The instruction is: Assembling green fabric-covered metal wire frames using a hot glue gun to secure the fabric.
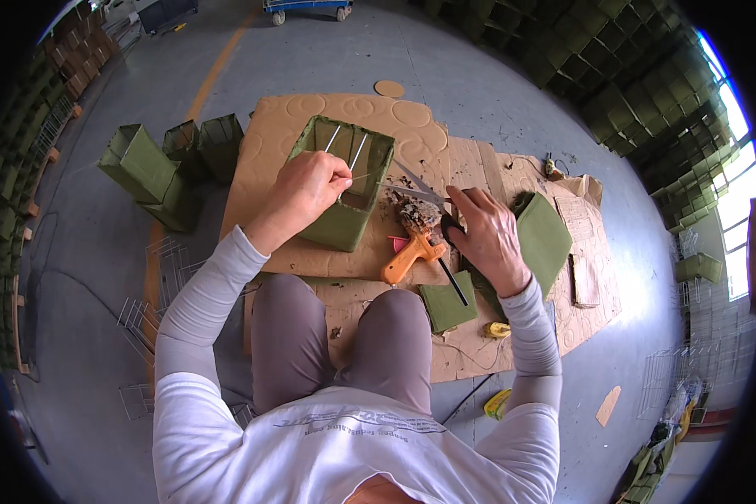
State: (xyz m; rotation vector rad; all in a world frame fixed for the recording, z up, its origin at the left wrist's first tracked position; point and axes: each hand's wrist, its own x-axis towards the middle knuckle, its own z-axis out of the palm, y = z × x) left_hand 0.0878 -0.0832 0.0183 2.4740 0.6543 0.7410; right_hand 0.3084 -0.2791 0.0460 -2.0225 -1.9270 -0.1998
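A green fabric-covered box (336,231) stands open side up on cardboard, with pale thin rods showing inside. My left hand (315,181) is over its near left rim, thumb and fingers pinched on a thin thread that runs right toward the scissors. In my right hand (491,239) are scissors (420,191), blades apart and pointing left at the box's right side. Below the blades lies an orange glue gun (413,255), its nozzle end among dark, crusted scraps. A small pink-red piece (397,244) sits beside it.
Green fabric panels (543,244) and a smaller green piece (448,302) lie right on the cardboard (269,185). A yellow tape measure (497,330) is near my right forearm. Several green boxes (139,160) stand left on the floor, wire frames (172,265) nearby. Stacks of green boxes (596,59) line the sides.
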